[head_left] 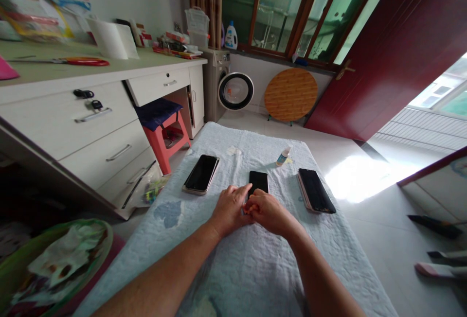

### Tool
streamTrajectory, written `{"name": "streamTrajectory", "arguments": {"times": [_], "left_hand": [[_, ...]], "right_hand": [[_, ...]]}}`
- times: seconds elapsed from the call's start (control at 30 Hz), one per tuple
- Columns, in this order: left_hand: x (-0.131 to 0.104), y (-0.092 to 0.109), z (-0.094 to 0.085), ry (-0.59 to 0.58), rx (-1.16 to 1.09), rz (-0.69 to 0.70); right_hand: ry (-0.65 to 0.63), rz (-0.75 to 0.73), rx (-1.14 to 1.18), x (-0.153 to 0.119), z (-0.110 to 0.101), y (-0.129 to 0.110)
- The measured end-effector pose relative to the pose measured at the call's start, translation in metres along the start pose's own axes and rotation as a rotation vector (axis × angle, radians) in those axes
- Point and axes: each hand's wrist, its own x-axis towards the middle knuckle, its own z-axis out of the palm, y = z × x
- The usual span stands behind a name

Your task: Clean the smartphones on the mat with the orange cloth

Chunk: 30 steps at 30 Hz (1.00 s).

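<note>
On a pale blue quilted cloth [233,139] lie several dark-screened phones. My left hand [231,206] rests at the lower left of the middle phone [259,179], its index finger reaching over the screen. My right hand [265,210] is curled over the same phone's lower end, fingers bent together beside the left hand. A small orange bit shows between the hands; what it is stays hidden. To the left sits a phone [202,173] on top of a lighter one or case. Another phone [316,190] lies at the right on a pinkish layer. A small white bottle [283,156] stands behind.
A red stool [166,144] with a dark cushion stands beyond the cloth's left edge, near white drawers [98,127]. A green-rimmed bin [107,239] is at the lower left. Farther back are a washing machine [215,83] and a round wooden board [291,94].
</note>
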Motion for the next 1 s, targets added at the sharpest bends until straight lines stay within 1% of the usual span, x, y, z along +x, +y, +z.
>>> {"name": "streamTrajectory", "arguments": {"times": [0.13, 0.3, 0.47, 0.67, 1.0], "left_hand": [[0.0, 0.0, 0.0, 0.0, 0.003, -0.001], [0.0, 0.001, -0.001, 0.0, 0.004, -0.006], [0.0, 0.002, -0.002, 0.0, -0.014, -0.018], [0.0, 0.001, -0.002, 0.004, -0.026, -0.005], [0.0, 0.003, -0.005, -0.01, -0.019, 0.003]], "right_hand": [[-0.051, -0.028, 0.032, -0.004, -0.008, -0.002], [-0.063, -0.03, 0.01, -0.009, -0.017, -0.001], [-0.075, 0.008, -0.024, -0.012, -0.023, 0.002], [-0.099, 0.045, -0.012, -0.015, -0.027, 0.007], [-0.11, 0.101, -0.013, -0.019, -0.036, 0.007]]}}
